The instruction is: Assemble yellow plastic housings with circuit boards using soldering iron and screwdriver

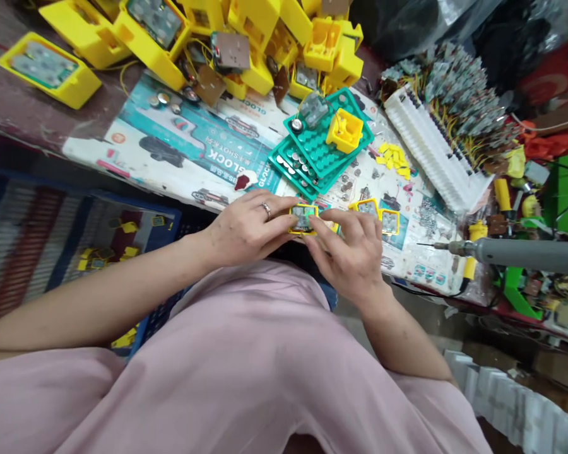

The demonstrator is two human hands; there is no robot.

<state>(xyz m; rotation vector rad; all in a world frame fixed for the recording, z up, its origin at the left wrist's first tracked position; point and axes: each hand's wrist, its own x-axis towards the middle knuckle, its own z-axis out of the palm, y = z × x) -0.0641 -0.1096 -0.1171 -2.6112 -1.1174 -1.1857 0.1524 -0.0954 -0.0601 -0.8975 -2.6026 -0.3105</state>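
Note:
Between both hands, at the front edge of the table, is a small yellow case (303, 219) with a grey and green part inside. My left hand (252, 228), with a ring on one finger, grips its left side. The fingers of my right hand (351, 251) press on its right side and top. Just right of the case lie more yellow pieces with grey parts (389, 222), partly behind my right hand. Beyond the hands sit stacked green trays (329, 142) holding round metal discs and a yellow housing (345, 130).
Yellow housings (258, 69) are heaped at the back. A white rack (438, 148) with wired parts stands at the back right. A grey screwdriver (525, 251) juts in from the right. Small yellow pieces (394, 159) lie beside the trays. A blue crate (158, 252) is below left.

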